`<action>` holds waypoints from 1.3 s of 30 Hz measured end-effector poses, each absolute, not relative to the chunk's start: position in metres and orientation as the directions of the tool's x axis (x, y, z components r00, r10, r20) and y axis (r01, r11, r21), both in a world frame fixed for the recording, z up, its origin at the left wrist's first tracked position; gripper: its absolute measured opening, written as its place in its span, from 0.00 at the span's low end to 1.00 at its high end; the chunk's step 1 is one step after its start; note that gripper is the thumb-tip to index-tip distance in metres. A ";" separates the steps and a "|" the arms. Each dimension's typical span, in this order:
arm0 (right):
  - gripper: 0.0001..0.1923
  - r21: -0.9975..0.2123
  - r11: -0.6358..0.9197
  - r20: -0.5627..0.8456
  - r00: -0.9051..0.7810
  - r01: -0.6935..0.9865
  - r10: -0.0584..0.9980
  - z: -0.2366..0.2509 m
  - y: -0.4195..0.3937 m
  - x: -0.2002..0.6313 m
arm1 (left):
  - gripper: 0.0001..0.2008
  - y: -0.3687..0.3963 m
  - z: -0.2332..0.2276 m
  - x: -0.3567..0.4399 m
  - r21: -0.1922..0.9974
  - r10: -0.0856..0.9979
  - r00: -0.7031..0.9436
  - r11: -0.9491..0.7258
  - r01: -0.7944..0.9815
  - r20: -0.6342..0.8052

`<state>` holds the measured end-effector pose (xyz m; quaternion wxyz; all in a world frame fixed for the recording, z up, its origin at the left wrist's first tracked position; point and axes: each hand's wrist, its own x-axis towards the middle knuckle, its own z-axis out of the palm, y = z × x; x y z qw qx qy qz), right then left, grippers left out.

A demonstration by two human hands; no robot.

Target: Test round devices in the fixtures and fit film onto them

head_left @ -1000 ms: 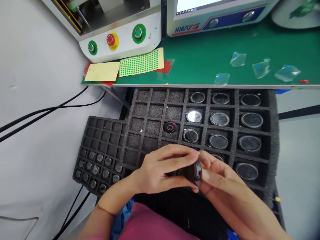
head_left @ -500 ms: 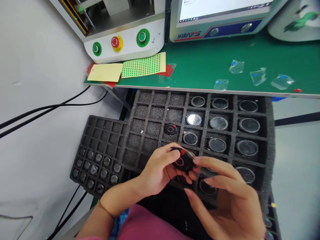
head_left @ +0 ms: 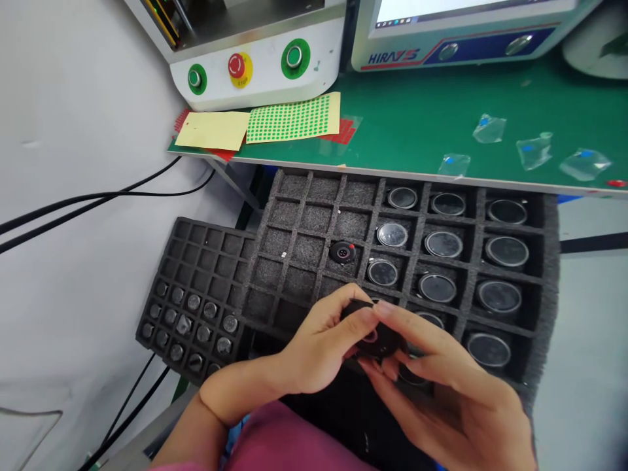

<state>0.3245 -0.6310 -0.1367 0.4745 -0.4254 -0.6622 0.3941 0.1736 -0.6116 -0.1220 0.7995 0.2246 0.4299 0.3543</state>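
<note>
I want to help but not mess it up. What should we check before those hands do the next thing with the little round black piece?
1. Round black piece held by both the left hand and right hand: ok.
2. Which face of the piece is up: cannot tell, fingers cover most of it.
3. Free cells in the big foam tray: ok, many on its left side hold nothing.
4. The black piece with a red dot sits inside its own cell: ok.
5. Glass-topped round parts each sit in separate cells: ok.
6. Small foam tray lies beside the big one, apart from the hands: ok.
</note>
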 end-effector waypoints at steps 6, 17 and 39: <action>0.18 -0.975 0.220 0.222 -0.181 -0.032 0.958 -0.142 -0.633 0.330 | 0.22 -0.614 -0.127 0.176 0.658 0.795 0.414 0.602 -0.452 -0.444; 0.31 -0.927 0.317 0.349 -0.151 -0.199 0.925 -0.148 -0.626 0.326 | 0.20 -0.616 -0.136 0.181 0.406 0.773 0.563 0.633 -0.659 -0.292; 0.26 -0.895 0.337 0.352 0.002 -0.291 0.936 -0.162 -0.626 0.318 | 0.19 -0.620 -0.131 0.190 0.365 0.771 0.588 0.635 -0.681 -0.244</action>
